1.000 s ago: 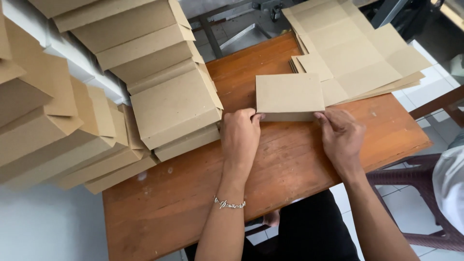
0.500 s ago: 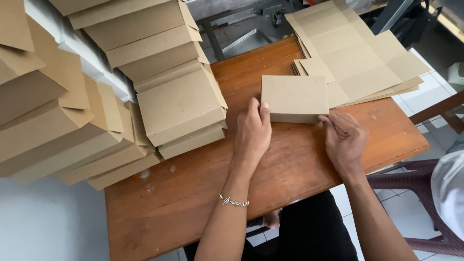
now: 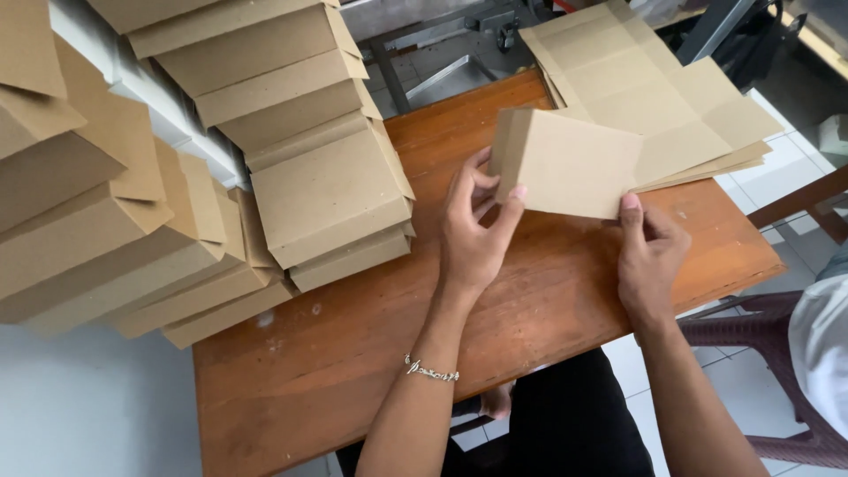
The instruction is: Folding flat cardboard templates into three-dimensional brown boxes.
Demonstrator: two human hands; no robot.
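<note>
Head view shows a person seated at a reddish-brown wooden table (image 3: 371, 353). Left hand (image 3: 473, 234) grips the near-left corner of a folded brown cardboard box (image 3: 570, 163), thumb on its face, fingers behind. Right hand (image 3: 649, 252) pinches the box's lower right edge with thumb and fingers closed on it. The box is raised, tilted, clear of the table surface. Judgement on progress: this box appears folded into shape and closed. A leaning stack of finished brown cardboard boxes (image 3: 327, 194) fills the left side. A pile of flat unfolded cardboard blanks (image 3: 671, 97) lies just behind the held box, so more evidently remain.
</note>
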